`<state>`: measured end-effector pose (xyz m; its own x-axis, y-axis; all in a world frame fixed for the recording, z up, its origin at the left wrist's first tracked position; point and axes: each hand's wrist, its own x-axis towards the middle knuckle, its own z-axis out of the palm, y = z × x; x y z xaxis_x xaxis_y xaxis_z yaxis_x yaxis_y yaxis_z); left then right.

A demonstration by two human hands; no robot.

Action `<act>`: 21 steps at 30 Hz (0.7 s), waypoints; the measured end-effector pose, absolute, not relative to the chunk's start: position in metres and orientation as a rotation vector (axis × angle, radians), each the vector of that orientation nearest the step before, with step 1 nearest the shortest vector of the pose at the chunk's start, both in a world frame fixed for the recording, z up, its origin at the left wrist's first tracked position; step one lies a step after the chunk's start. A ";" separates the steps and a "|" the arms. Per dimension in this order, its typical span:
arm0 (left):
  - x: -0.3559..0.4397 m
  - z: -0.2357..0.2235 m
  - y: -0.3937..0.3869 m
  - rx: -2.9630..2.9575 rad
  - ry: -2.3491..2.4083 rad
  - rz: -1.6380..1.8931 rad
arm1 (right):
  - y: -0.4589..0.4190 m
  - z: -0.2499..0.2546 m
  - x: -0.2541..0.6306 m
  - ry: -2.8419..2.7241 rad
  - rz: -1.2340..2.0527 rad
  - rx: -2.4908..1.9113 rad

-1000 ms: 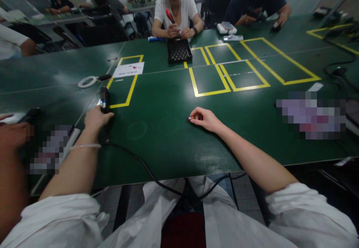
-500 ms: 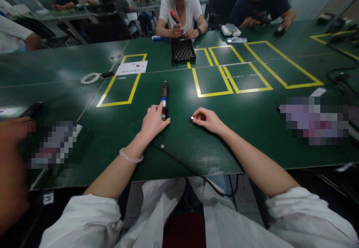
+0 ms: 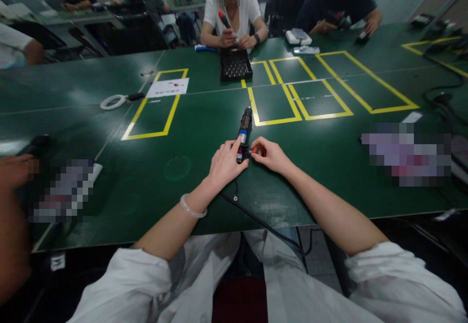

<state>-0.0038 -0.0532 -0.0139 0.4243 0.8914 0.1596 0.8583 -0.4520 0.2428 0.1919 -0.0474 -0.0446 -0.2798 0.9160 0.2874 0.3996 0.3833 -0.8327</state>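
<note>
My left hand (image 3: 227, 161) is wrapped round the rear of a slim dark tool (image 3: 244, 122), which looks like an electric screwdriver. It has a blue and silver band, and its narrow tip points away from me. Close beside its rear end, my right hand (image 3: 273, 155) pinches a small red and orange part (image 3: 253, 152), mostly hidden by the fingers. Whether the part touches the tool, I cannot tell. From below the left hand a thin lead with a ring terminal (image 3: 235, 198) hangs down, near a black cable (image 3: 258, 221) that runs over the table edge.
Yellow tape outlines (image 3: 278, 122) mark the green table (image 3: 153, 206). Across from me a person works over a black tray (image 3: 236, 68). A white sheet (image 3: 168, 87) and a coiled white cable (image 3: 112, 102) lie left; blurred-out devices flank both sides. Another person's hand (image 3: 16, 172) is far left.
My left hand has carried the tool to the right, up against my right hand, and the tool now leans slightly right. My right hand has hardly moved and still pinches the small part.
</note>
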 end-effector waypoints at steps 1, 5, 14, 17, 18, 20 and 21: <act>-0.004 -0.014 -0.054 2.539 1.576 0.410 | -0.048 -0.044 0.191 -1.849 0.823 -1.135; -0.003 -0.014 -0.055 2.537 1.576 0.442 | -0.048 -0.044 0.189 -1.842 0.798 -1.122; -0.003 -0.016 -0.055 2.547 1.587 0.436 | -0.047 -0.044 0.189 -1.890 0.769 -1.146; -0.003 -0.017 -0.055 2.544 1.584 0.427 | -0.047 -0.044 0.189 -1.901 0.752 -1.150; -0.003 -0.017 -0.055 2.542 1.581 0.426 | -0.047 -0.044 0.189 -1.905 0.747 -1.150; -0.003 -0.016 -0.055 2.538 1.579 0.423 | -0.047 -0.044 0.190 -1.909 0.735 -1.141; -0.003 -0.016 -0.055 2.537 1.579 0.422 | -0.048 -0.044 0.190 -1.909 0.729 -1.134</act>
<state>-0.0030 -0.0549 -0.0162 0.4157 0.8935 0.1697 0.8590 -0.4470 0.2497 0.1900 -0.0476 -0.0444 -0.2949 0.8959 0.3322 0.4462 0.4365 -0.7813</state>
